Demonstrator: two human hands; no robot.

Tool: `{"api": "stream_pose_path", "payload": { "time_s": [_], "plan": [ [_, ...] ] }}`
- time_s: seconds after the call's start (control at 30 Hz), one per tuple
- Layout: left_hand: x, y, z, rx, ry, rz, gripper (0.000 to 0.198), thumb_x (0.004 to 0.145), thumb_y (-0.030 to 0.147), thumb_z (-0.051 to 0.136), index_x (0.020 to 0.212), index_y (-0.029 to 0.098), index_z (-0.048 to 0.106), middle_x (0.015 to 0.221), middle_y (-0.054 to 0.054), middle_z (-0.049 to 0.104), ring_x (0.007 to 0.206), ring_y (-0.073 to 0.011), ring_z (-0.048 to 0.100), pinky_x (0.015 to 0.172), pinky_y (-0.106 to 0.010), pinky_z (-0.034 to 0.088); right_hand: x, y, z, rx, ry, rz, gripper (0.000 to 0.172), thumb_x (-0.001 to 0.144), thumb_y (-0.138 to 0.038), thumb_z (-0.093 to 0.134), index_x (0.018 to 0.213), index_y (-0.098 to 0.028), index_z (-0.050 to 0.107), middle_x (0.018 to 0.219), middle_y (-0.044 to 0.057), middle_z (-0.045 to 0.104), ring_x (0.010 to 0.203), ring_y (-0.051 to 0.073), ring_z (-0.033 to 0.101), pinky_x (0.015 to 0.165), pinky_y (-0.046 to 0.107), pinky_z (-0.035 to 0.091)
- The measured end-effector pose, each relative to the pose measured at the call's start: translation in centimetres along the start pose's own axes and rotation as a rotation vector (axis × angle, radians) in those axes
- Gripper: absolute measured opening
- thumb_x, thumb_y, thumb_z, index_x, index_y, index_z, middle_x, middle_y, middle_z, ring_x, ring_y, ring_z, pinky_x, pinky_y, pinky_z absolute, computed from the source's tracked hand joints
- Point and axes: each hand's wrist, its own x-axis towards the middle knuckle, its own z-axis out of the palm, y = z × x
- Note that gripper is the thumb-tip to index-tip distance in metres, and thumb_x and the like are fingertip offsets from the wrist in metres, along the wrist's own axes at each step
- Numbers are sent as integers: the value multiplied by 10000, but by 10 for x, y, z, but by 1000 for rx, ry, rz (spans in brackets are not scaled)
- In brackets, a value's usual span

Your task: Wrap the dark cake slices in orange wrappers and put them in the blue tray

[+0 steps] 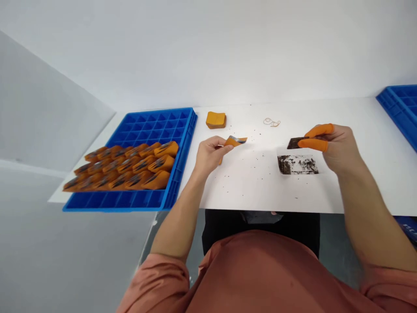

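Observation:
My left hand (213, 152) pinches a small orange paper packet (236, 141) with a grey inside, held just above the white table. Orange finger covers sit on the thumb and forefinger of my right hand (335, 145). Between those fingertips is a flat dark brown piece (294, 142), its kind unclear. Below it on the table lies a clear plastic bag (297, 164) with dark brown crumbs in it. My two hands are well apart, and the packet and the brown piece do not touch.
A blue divided tray (151, 126) at the left holds rows of orange packets (130, 163). A stack of orange packets (216, 119) and thin rubber bands (272, 122) lie towards the back. Dark crumbs dot the white table (260, 191). Another blue tray (400, 108) stands far right.

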Motion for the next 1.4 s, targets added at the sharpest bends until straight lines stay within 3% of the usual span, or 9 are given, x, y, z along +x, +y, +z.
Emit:
{"api": "stream_pose_path", "payload": {
  "time_s": [0.1,0.23,0.33,0.47,0.8,1.03,1.13,1.27,1.4],
  "plan": [
    [10,13,28,-211,-56,28,266,709,350,907,677,224,675,748,3,682,750,-175,634,693,-335,482,7,-7,26,115,10,-57,276,611,-408,980,692,-324,729,772,-5,705,782,240,668,698,451,573],
    [18,17,55,-276,-103,3,324,691,337,927,627,226,630,671,26,598,661,-139,534,618,-313,418,11,-20,58,230,-1,-137,298,662,-477,979,697,-316,731,754,-1,670,745,221,631,658,438,536],
    [17,14,62,-264,-121,-22,303,692,339,933,630,224,660,670,23,605,627,-123,490,578,-302,370,12,-20,76,262,-39,-169,280,698,-490,991,729,-321,771,779,-8,680,732,195,597,656,412,504],
    [12,9,62,-282,-146,-27,273,700,336,937,646,223,694,702,12,649,647,-127,535,584,-299,398,15,-10,87,275,-44,-116,264,671,-457,1023,724,-329,798,735,-20,658,710,180,560,636,386,455],
    [6,15,62,-348,-197,32,220,757,324,912,685,225,730,802,-9,726,689,-130,579,615,-299,445,15,4,88,168,-65,-73,282,661,-438,1051,752,-305,819,700,-27,627,653,153,507,578,347,372],
    [6,18,59,-376,-216,45,183,819,371,908,786,226,802,824,-16,753,739,-136,621,654,-283,499,19,8,76,80,-64,-130,276,697,-425,1048,764,-290,816,710,-17,616,623,137,456,556,338,341],
    [7,12,61,-429,-230,-19,230,830,424,930,816,225,815,806,-10,753,745,-132,648,677,-276,543,20,10,71,43,-110,-143,276,720,-470,1034,801,-297,834,731,-9,616,640,143,455,560,339,338],
    [8,4,67,-629,-251,-161,437,763,599,979,920,228,811,972,-29,822,897,-169,773,804,-303,649,20,14,65,-1,-128,-158,296,748,-454,1013,983,-331,880,813,-7,663,682,149,488,597,346,368],
    [8,2,71,-713,-258,-218,504,703,632,1012,922,232,798,1024,-18,835,934,-164,790,827,-290,663,20,20,65,-40,-150,-231,126,846,-412,943,864,-315,865,789,-6,679,665,146,509,578,346,354]
  ]
}}
